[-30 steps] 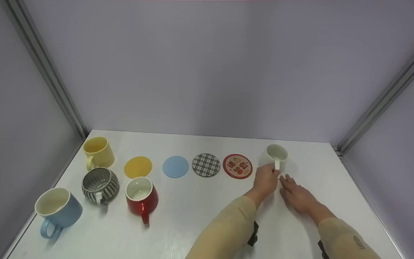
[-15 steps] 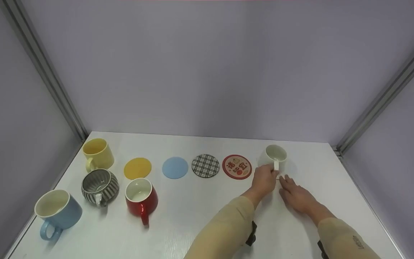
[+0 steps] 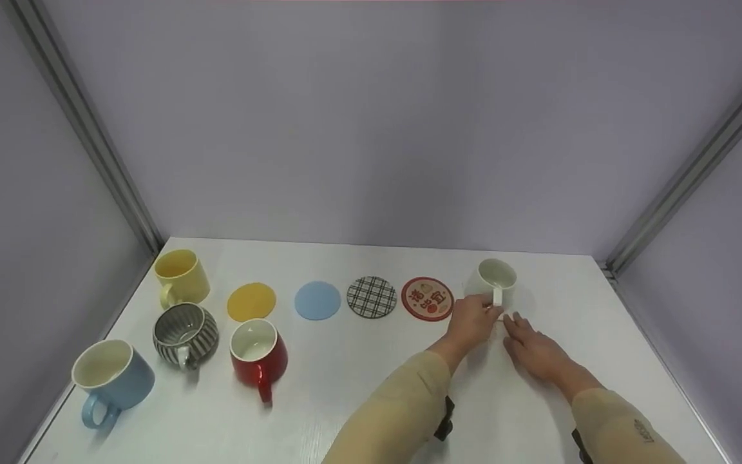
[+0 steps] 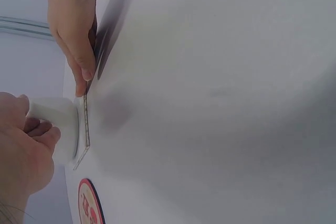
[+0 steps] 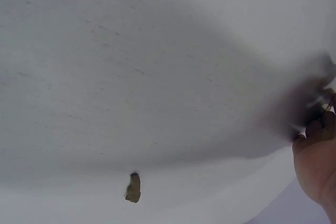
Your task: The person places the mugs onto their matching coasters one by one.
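Mug (image 3: 497,277) in the grip of the left hand (image 3: 472,322), right hand (image 3: 533,353) beside it

Grasping the white mug by its handle (image 3: 497,297), pinching between thumb and curled fingers on the side toward the person. Holding it upright near the far right of the white table (image 3: 371,393), on top of a thin pale piece (image 4: 86,121) with a brown edge, as showing best in the left wrist view. Resting the right hand low at the table, released and with fingers extended, touching the end of that brown edge with the fingertips (image 4: 86,73). Appearing only in part, at the margin, in the right wrist view.

Running leftward from the mug along a row of round mats: red mat (image 3: 428,299) with printed characters, plaid mat (image 3: 371,297), blue mat (image 3: 317,300), yellow mat (image 3: 252,301). Coming next to further mugs: red mug (image 3: 259,368) just in front of the yellow mat, striped mug (image 3: 198,341) to its left, yellow mug (image 3: 190,281) just behind the striped one, blue mug (image 3: 125,380) nearest the table's left edge. Wearing tan sleeves (image 3: 393,403) with black straps (image 3: 445,422) beneath.
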